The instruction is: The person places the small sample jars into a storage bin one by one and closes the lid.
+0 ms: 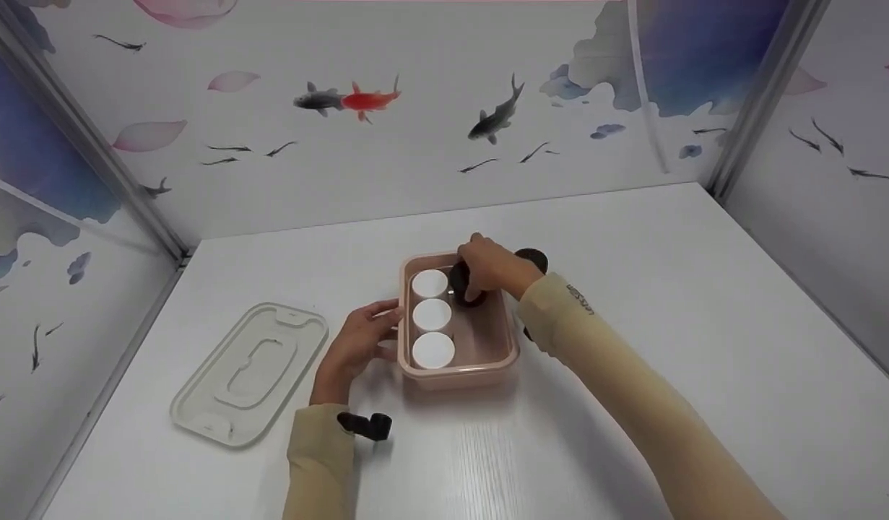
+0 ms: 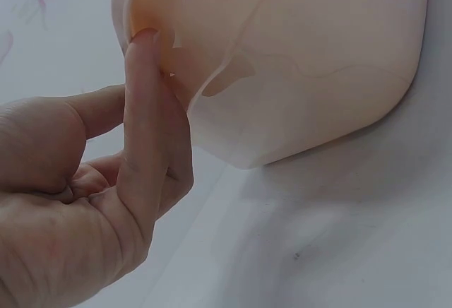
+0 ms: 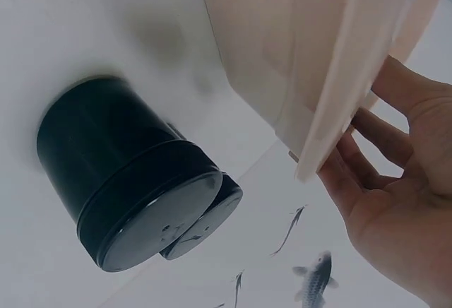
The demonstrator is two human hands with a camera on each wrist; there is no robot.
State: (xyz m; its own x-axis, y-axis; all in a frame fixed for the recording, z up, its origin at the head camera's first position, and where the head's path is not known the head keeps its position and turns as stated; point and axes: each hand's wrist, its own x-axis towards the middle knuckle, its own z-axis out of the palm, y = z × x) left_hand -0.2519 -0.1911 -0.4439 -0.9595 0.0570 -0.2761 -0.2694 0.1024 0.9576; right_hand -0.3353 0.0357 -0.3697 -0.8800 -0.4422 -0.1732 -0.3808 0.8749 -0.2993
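Note:
A pink plastic box [image 1: 462,373] stands on the table with three white round-topped containers [image 1: 432,315] in a row along its left side. My right hand [image 1: 495,266] reaches into the box's far right part and grips a black jar [image 1: 459,278], beside the farthest white top. In the right wrist view, the fingers overlap the box rim [image 3: 346,75] and the held jar is hidden. My left hand [image 1: 357,336] touches the left outer wall, fingertips right at the rim in the left wrist view.
A pale off-white lid [image 1: 253,372] lies on the table left of the box. Black jars [image 3: 127,174] stand to the box's right, partly hidden by my right arm in the head view. Patterned panels [image 1: 430,159] with painted fish enclose the table's back and sides.

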